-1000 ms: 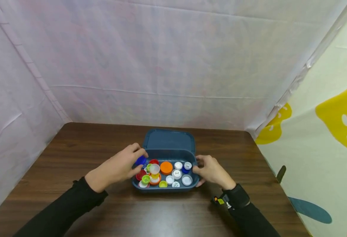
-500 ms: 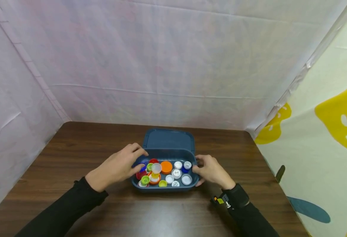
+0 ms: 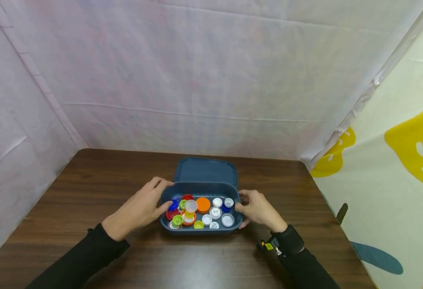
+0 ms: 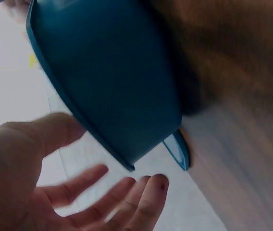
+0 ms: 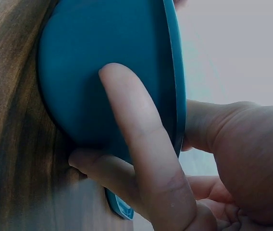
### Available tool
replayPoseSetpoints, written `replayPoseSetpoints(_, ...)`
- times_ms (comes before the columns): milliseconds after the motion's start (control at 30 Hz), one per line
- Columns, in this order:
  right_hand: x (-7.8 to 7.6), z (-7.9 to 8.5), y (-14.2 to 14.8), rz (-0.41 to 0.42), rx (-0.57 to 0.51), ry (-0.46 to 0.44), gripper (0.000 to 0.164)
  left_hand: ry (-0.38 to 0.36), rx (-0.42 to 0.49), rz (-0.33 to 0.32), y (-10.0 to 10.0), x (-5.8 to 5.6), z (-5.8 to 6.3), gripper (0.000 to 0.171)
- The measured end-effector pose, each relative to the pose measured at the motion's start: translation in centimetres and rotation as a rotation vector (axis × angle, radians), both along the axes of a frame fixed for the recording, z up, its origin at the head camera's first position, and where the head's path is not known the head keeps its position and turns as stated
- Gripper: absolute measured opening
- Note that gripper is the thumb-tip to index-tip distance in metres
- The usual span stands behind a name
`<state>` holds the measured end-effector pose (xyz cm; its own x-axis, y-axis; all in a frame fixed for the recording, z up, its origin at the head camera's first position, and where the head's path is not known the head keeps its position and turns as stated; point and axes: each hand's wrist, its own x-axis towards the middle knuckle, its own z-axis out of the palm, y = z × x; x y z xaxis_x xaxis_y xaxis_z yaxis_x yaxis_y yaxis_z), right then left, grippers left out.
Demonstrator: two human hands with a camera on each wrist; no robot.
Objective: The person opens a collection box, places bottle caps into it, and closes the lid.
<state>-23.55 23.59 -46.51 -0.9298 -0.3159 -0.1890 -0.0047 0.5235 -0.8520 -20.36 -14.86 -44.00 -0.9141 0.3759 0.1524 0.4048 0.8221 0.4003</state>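
A dark blue plastic box (image 3: 201,231) stands on the table with many bottle caps in it. My left hand (image 3: 140,208) is at its left end with fingers spread and nothing held. In the left wrist view the left thumb (image 4: 62,132) reaches the rim, while the other fingers are apart from the wall. A blue bottle cap (image 3: 173,205) lies inside by that thumb, near a red cap (image 3: 171,215). My right hand (image 3: 257,207) grips the box's right end, thumb over the rim and fingers against the outer wall (image 5: 88,53). An orange cap (image 3: 203,205) lies mid-box.
Behind the box lies its matching blue lid (image 3: 206,170). White caps (image 3: 227,219) gather in the right half, mixed colours in the left. The brown wooden table (image 3: 211,265) ends at a white cloth wall (image 3: 197,80) at the back.
My left hand has let go of the blue cap, which now rests in the box, and has drawn slightly back to the left. The right hand keeps its grip.
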Motion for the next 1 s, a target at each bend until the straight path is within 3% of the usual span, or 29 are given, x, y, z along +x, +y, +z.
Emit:
replayPoseSetpoints(200,0.3,0.0,0.1,0.013,-0.006,0.012,0.054,-0.151,0.069,0.108,0.6,0.6,-0.8,0.068)
replayPoseSetpoints(467,0.1,0.0,0.0,0.009,-0.009,0.012,0.054,-0.193,0.167,0.150,1.0,1.0,-1.9,0.069)
replayPoseSetpoints(700,0.0,0.2,0.0,0.009,0.011,0.017,0.055,-0.285,0.240,0.180,1.3,1.2,-1.9,0.071)
replayPoseSetpoints(1000,0.9,1.5,-0.7,-0.071,0.181,0.167,0.068,-0.315,0.249,0.210,1.5,1.3,-1.7,0.073)
